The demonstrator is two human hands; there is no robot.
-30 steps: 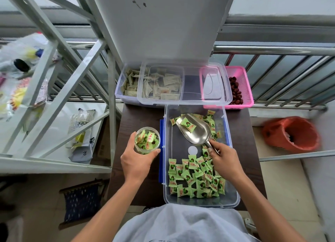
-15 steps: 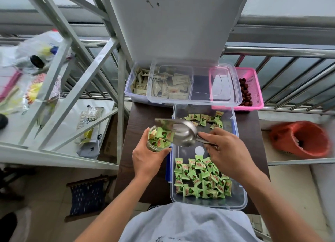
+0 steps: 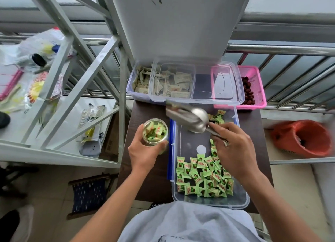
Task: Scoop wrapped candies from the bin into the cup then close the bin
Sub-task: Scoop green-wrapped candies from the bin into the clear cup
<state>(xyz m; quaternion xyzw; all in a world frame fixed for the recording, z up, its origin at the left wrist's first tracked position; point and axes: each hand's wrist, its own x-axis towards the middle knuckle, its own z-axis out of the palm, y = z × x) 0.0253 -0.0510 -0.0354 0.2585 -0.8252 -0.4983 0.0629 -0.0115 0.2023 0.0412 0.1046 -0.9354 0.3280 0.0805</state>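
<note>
The cup (image 3: 155, 132), heaped with green candies, was gripped from below by the left hand (image 3: 145, 153), fingers curled round its wall, just left of the bin (image 3: 241, 191). The scoop (image 3: 188, 117) was held aloft by the right hand (image 3: 233, 151), fingers pinched on its handle, mouth pointed left, beyond the cup's far rim.

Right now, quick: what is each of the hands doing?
Left hand: closed around the cup of candies.
Right hand: closed on the metal scoop handle, over the bin.
</note>
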